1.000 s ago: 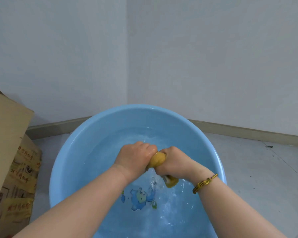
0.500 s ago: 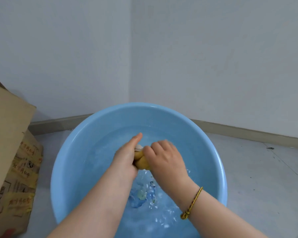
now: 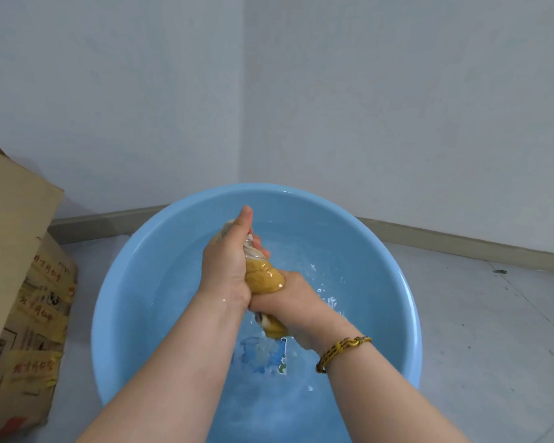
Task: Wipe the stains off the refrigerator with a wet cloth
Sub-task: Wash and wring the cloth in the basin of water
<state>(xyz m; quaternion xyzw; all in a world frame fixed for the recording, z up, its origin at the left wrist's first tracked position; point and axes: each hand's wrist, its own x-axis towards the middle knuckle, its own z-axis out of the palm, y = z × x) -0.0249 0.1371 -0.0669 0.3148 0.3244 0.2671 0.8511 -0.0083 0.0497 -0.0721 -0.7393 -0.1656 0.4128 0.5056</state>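
Observation:
A wet yellow cloth (image 3: 264, 278), twisted into a thick roll, is held above the water in a round blue basin (image 3: 125, 282). My left hand (image 3: 227, 263) grips its far end, thumb pointing up. Nearer to me, my right hand (image 3: 288, 302) is closed around its near end, and a short yellow tip sticks out below that fist. A yellow braided bracelet (image 3: 343, 350) sits on my right wrist. Drops splash on the water to the right of my hands. No refrigerator is in view.
The basin stands on a grey tiled floor (image 3: 493, 330) in a corner of two pale walls with a low skirting board (image 3: 445, 241). A printed cardboard box (image 3: 23, 282) stands close to the basin's left side.
My hands have turned against each other, twisting the cloth from a side-by-side grip into a far-and-near one. The cloth has risen higher above the water and more of it shows.

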